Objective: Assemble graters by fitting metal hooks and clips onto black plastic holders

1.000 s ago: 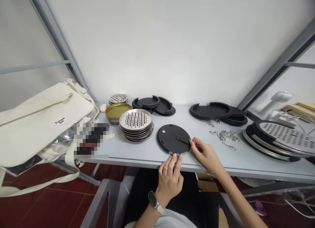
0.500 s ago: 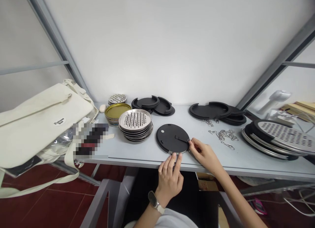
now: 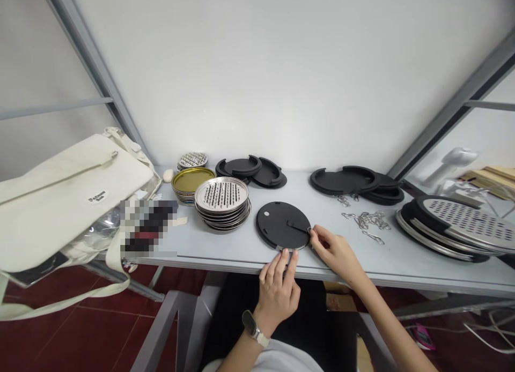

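A round black disc [image 3: 281, 222] lies flat on the table, with a dark strip or slot running from its middle to the right edge. At that right edge, my right hand [image 3: 332, 251] is closed in a pinch on a small metal clip [image 3: 309, 230], mostly hidden by the fingertips. My left hand [image 3: 279, 286] has its fingers stretched out, their tips touching the disc's near edge. Left of the disc stands a stack of round metal graters [image 3: 222, 195]. Several loose metal clips [image 3: 367, 220] lie to the right of the disc.
Gold lids [image 3: 193, 177] are stacked at the left, near a white bag [image 3: 76, 190]. Black open-sided rings [image 3: 341, 180] lie along the wall. Larger oval graters [image 3: 469, 222] with black rims are piled at the right. The table's front edge [image 3: 225, 266] runs close to me.
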A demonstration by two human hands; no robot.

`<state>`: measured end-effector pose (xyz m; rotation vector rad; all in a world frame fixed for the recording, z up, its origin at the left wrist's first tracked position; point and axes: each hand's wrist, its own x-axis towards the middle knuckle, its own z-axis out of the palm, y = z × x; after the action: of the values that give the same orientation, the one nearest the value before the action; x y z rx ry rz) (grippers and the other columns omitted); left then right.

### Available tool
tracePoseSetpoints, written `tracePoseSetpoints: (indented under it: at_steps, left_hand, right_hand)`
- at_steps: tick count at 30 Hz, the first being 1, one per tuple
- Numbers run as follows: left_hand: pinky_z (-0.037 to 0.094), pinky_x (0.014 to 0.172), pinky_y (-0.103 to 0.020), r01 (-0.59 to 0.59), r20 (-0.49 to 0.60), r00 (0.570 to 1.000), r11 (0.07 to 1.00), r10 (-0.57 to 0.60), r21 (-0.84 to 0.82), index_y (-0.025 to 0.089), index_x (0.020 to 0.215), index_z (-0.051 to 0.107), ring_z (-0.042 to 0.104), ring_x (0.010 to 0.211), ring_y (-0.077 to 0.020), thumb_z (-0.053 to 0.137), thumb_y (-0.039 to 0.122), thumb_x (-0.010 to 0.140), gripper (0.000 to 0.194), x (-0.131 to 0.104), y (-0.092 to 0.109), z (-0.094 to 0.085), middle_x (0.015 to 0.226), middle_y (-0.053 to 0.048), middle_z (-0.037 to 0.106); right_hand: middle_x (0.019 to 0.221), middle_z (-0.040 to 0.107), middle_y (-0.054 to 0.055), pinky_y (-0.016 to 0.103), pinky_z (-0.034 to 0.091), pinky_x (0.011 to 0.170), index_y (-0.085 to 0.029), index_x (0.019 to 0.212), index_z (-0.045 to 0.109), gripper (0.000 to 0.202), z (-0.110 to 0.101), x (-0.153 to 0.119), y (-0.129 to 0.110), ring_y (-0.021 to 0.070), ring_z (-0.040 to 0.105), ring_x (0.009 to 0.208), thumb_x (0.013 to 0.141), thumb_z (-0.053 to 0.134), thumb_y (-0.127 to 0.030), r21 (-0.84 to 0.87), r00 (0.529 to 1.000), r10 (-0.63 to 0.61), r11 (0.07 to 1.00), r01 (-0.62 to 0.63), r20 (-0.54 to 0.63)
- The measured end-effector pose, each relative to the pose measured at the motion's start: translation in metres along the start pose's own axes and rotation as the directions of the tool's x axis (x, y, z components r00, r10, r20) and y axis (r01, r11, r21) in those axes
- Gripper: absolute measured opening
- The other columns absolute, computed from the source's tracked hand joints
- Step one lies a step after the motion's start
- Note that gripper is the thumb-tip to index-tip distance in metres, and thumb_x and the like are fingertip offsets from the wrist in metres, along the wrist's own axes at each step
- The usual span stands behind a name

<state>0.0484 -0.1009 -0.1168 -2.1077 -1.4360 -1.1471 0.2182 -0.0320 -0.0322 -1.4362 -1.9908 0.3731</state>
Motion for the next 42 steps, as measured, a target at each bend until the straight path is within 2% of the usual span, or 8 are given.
tracePoseSetpoints:
  at_steps: [3,12,29,38,42]
  left_hand:
    - [0.032,0.104,-0.031,-0.003,-0.001,1.000,1.000,0.003,-0.010,0.022,0.143,0.041,0.050,0.122,-0.0177,0.047,0.022,0.085,0.058,0.0003,-0.0001,0.0000,0.138,-0.005,0.054]
    - [0.031,0.104,-0.031,-0.008,-0.002,1.000,1.000,0.008,-0.020,0.022,0.142,0.042,0.049,0.123,-0.0169,0.047,0.022,0.087,0.056,0.0007,-0.0010,0.0000,0.138,-0.005,0.054]
    - [0.033,0.102,-0.031,-0.060,-0.044,0.997,0.998,0.060,0.005,0.020,0.140,0.046,0.050,0.122,-0.0170,0.048,0.022,0.085,0.055,-0.0013,-0.0056,0.0041,0.138,-0.007,0.055]
    - [0.032,0.102,-0.032,-0.051,-0.036,0.998,0.999,0.051,-0.001,0.021,0.139,0.047,0.051,0.121,-0.0178,0.048,0.023,0.085,0.054,-0.0022,-0.0046,0.0041,0.137,-0.007,0.055]
    - [0.032,0.102,-0.033,-0.049,-0.040,0.998,0.999,0.049,-0.003,0.020,0.139,0.047,0.051,0.121,-0.0179,0.049,0.023,0.085,0.054,-0.0022,-0.0043,0.0045,0.137,-0.007,0.055]
  right_hand:
    - [0.052,0.037,-0.007,0.022,0.031,0.050,-0.022,0.067,0.037,0.030,-0.0006,-0.0007,0.0006,0.0097,0.035,0.047,0.094,0.040,-0.036,-0.002,1.000,-0.003,1.000,0.003,0.031]
    - [0.055,0.039,-0.006,0.023,0.032,0.052,-0.022,0.070,0.037,0.032,0.0015,0.0010,0.0007,0.0103,0.036,0.048,0.097,0.038,-0.040,0.027,1.000,0.021,0.999,-0.020,-0.021]
    - [0.056,0.038,-0.006,0.022,0.033,0.053,-0.022,0.073,0.037,0.031,-0.0025,-0.0016,0.0000,0.0103,0.035,0.049,0.098,0.038,-0.041,0.067,0.999,0.045,0.997,-0.046,0.014]
    - [0.053,0.038,-0.007,0.023,0.030,0.052,-0.023,0.072,0.035,0.028,0.0020,0.0000,0.0023,0.0102,0.035,0.045,0.096,0.037,-0.037,-0.024,0.999,0.028,0.999,-0.029,-0.023]
    - [0.052,0.039,-0.007,0.023,0.029,0.051,-0.023,0.071,0.034,0.029,0.0032,0.0007,0.0023,0.0103,0.035,0.044,0.096,0.038,-0.037,-0.063,0.996,0.060,0.996,-0.064,-0.066]
